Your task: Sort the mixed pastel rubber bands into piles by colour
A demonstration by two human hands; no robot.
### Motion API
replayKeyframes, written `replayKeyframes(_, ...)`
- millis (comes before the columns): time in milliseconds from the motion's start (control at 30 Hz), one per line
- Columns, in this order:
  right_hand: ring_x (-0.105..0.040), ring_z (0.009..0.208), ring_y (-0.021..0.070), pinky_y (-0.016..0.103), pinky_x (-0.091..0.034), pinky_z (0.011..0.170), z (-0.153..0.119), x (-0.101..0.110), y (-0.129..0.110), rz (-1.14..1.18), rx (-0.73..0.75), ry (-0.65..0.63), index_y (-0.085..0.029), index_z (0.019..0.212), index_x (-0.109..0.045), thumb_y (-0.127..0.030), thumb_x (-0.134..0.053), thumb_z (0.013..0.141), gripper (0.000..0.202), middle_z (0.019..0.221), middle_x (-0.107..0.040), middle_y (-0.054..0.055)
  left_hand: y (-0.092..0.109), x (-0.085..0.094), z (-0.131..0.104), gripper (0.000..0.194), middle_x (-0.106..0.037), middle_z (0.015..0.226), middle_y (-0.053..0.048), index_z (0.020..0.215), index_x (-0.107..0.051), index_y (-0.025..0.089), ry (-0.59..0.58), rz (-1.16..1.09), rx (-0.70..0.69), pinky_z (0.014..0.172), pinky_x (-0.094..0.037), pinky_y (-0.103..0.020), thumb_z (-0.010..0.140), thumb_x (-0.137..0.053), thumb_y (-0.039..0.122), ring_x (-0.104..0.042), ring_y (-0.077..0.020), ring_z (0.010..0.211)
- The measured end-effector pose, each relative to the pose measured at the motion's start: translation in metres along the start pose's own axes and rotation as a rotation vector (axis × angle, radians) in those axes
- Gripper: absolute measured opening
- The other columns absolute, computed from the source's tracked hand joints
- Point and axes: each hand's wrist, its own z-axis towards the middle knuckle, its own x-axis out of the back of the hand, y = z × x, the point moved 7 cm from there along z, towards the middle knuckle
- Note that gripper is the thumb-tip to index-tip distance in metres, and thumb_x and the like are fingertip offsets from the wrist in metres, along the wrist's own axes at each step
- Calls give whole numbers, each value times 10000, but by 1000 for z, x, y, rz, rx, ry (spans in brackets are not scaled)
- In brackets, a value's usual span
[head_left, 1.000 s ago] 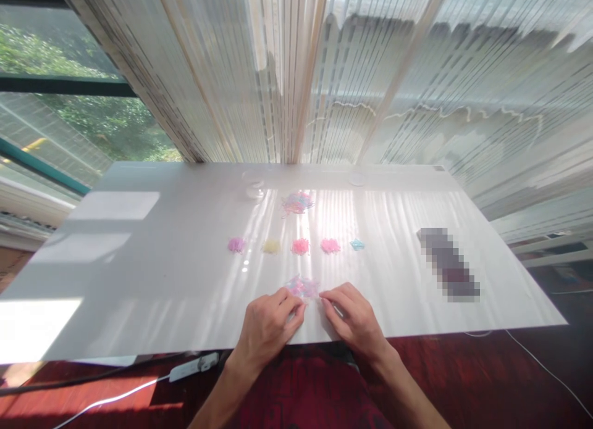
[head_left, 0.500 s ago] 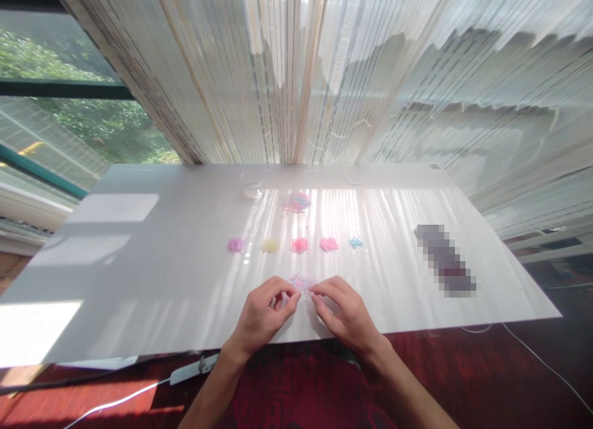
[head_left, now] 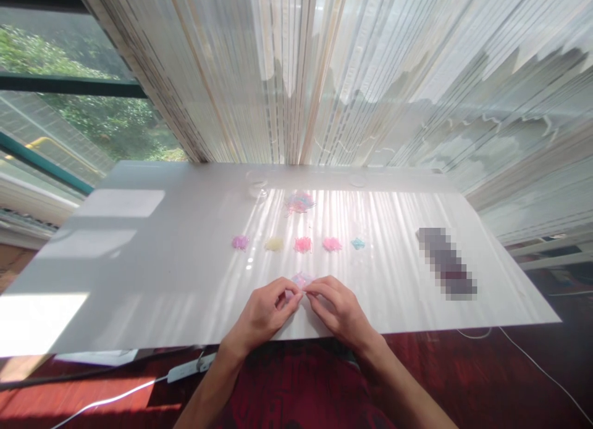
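Over the near edge of the white table, my left hand (head_left: 271, 308) is closed in a pinch. My right hand (head_left: 336, 305) is pinched too, and its fingertips meet those of the left. Whatever lies between them is too small to make out. Just beyond the fingertips is a small pile of pale pink and lilac thin pieces (head_left: 302, 279), partly hidden by my fingers. Farther off runs a row of little heaps: purple (head_left: 240, 242), yellow (head_left: 274, 244), red-pink (head_left: 303, 244), pink (head_left: 332, 244) and blue (head_left: 357, 243).
A mixed-colour heap (head_left: 300, 202) lies behind the row, with a clear round container (head_left: 258, 189) to its left and a clear disc (head_left: 357, 181) to its right. A blurred-out dark object (head_left: 447, 262) rests at the right. A power strip (head_left: 189, 370) hangs below the table (head_left: 139, 274).
My hands have come together so that the fingertips now touch. The view has shifted slightly, and the heaps stay in their places on the table.
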Motion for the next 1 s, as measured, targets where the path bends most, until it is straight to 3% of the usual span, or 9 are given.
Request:
replayKeyframes(400,-706,863,207,329,-638,769,-7,-3,15,-49,-1,82,-250,1117,-703,-144,-592,999,193,938,-717,62,-10,2,-3,134,-556,607,56,884,-741,187,35,-49,22,501,-375,-191,920,-660,288,-419,-84,511)
replayKeyframes(767,-684,913,221,349,-633,785,-7,-2,6,-79,79,107,-235,1219,-686,-194,-662,990,233,1009,-709,82,-13,0,-6,152,-469,565,81,918,-758,185,59,-50,33,506,-355,-184,933,-679,314,-397,-82,514)
replayKeyframes(1000,-652,852,224,362,-612,759,-6,-6,-3,-130,186,50,-220,1161,-697,-169,-616,1017,173,959,-712,76,-16,-2,-7,164,-521,608,66,958,-770,197,58,-48,17,537,-374,-188,942,-675,329,-420,-88,542)
